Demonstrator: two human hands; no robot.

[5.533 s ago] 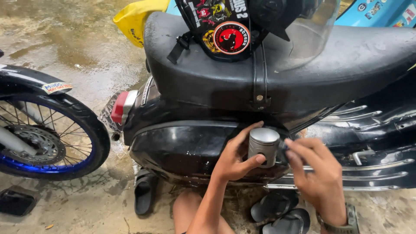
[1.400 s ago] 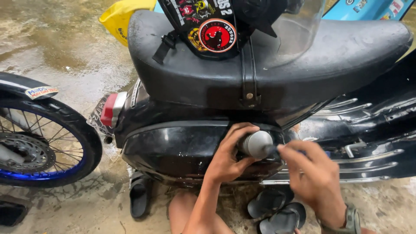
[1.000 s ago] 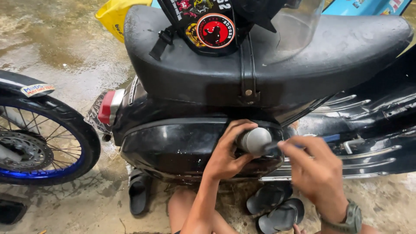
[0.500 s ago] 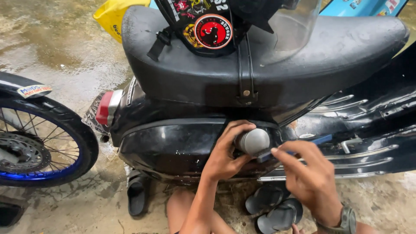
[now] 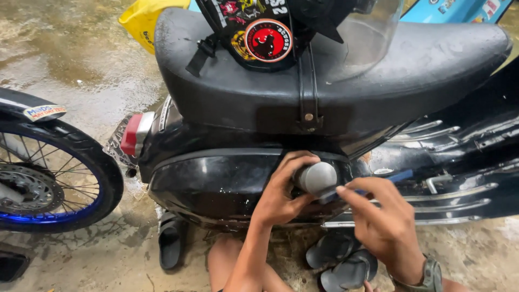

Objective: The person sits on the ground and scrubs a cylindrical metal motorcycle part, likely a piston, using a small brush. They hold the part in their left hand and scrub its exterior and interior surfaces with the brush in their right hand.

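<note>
Left hand (image 5: pixel 281 189) is wrapped around a small grey metal can (image 5: pixel 316 177), fingers (image 5: pixel 296 160) curled over its top and thumb under it, gripping it. The can lies tipped on its side: its long axis runs roughly level, away from the viewer, with the round end facing the camera and the far end pressed toward the black side panel (image 5: pixel 216 181) of the motorcycle, just below the seat (image 5: pixel 378 70). Right hand (image 5: pixel 378 216) sits just beside the can on its right, fingers closed on a thin blue-handled tool (image 5: pixel 397 176); the handle points up and to the right, the working end is at the can's lower edge, and the tip itself is hidden by the fingers. A wristwatch (image 5: pixel 430 273) shows on the right wrist. A stickered black helmet (image 5: pixel 265 27) rests on the seat. The red tail light (image 5: pixel 131 134) faces left, toward a spoked wheel with a blue rim (image 5: pixel 48 184). Dark sandals (image 5: pixel 340 265) lie on the wet concrete floor (image 5: pixel 65 65) below the bike, and a yellow bag (image 5: pixel 143 21) shows behind the seat.
</note>
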